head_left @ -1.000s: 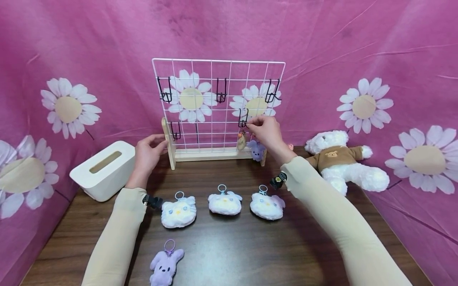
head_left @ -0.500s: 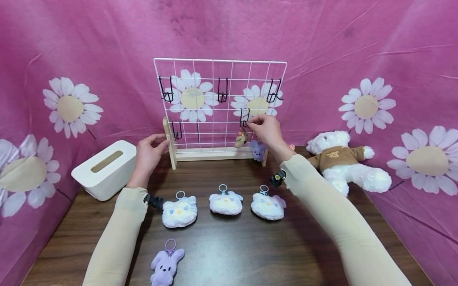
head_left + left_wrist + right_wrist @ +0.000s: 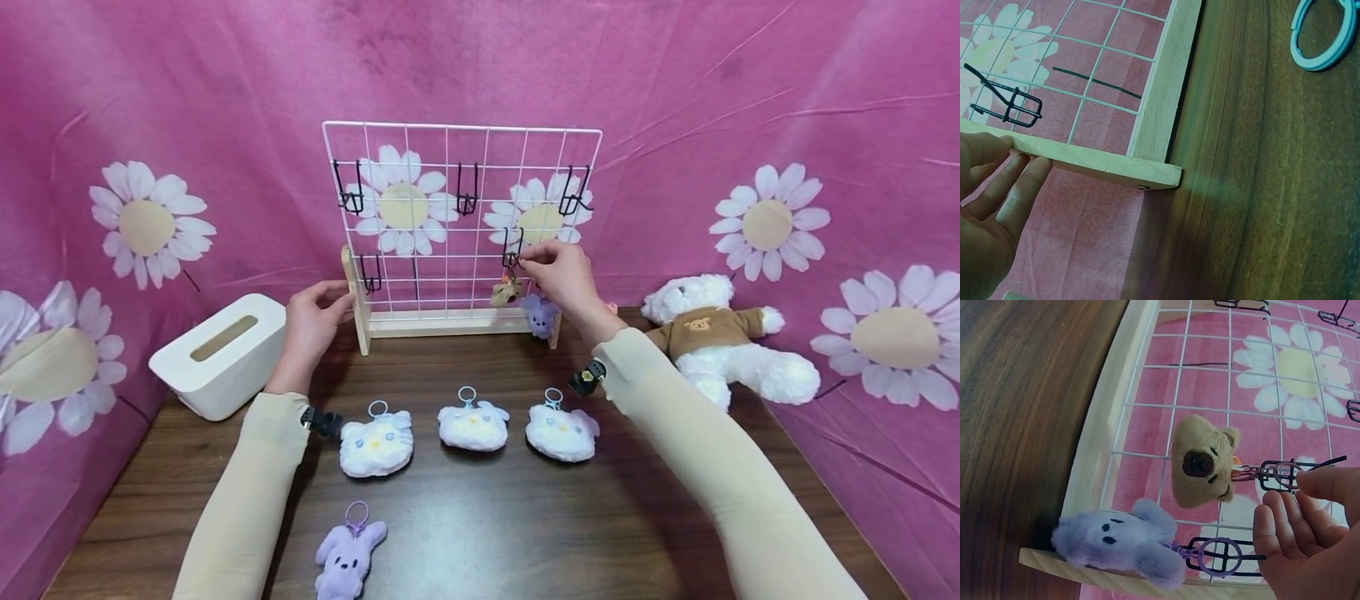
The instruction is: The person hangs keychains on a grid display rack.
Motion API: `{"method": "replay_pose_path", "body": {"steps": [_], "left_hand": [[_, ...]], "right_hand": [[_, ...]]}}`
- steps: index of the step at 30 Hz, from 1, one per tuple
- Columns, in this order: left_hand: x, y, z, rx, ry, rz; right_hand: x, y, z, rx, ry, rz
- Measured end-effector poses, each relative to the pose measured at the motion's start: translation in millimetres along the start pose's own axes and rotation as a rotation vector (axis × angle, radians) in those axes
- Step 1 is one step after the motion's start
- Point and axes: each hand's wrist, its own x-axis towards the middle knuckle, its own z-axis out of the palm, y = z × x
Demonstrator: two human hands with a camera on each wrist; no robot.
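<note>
A white wire grid rack [image 3: 463, 127] stands upright in a wooden base. My left hand [image 3: 313, 321] pinches its left wooden post [image 3: 1094, 159] between thumb and fingertips. With thumb and forefinger my right hand [image 3: 564, 273] holds the ring [image 3: 1285, 475] of a brown plush animal-head keychain [image 3: 1200, 461]. That ring is at a black hook [image 3: 512, 248] on the grid's lower right, and the plush head hangs below it. Just beside the hand, a purple plush dog keychain [image 3: 1116, 540] hangs from another hook by its purple ring [image 3: 1221, 555].
Three white plush cat-head keychains [image 3: 472, 427] lie in a row before the rack. Nearer lies another purple dog keychain [image 3: 347, 562]. A white tissue box [image 3: 225, 367] stands at left, a white teddy bear [image 3: 701, 333] lies at right. More black hooks [image 3: 467, 192] hang higher up.
The brown plush head has swung and turned under the hook. My right hand has shifted very slightly right; the left hand keeps its place at the post.
</note>
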Motion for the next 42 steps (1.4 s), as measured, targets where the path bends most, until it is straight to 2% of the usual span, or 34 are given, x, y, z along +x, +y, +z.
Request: {"method": "replay_pose_path", "body": {"steps": [10, 28, 35, 42], "left_hand": [[1.1, -1.3, 1.2, -0.019, 0.001, 0.029], [1.6, -3.5, 1.1, -0.031, 0.002, 0.02], [0.8, -3.2, 0.7, -0.022, 0.001, 0.016], [1.8, -2.0, -0.3, -0.017, -0.011, 0.009]], "right_hand": [[-12.4, 7, -6, 0.027, -0.028, -0.01], [-52.9, 6, -14, -0.002, -0.081, -0.071], [-71.7, 4, -11, 0.019, -0.104, -0.112], [-97.0, -1, 3, 0.089, -0.152, -0.144]]}}
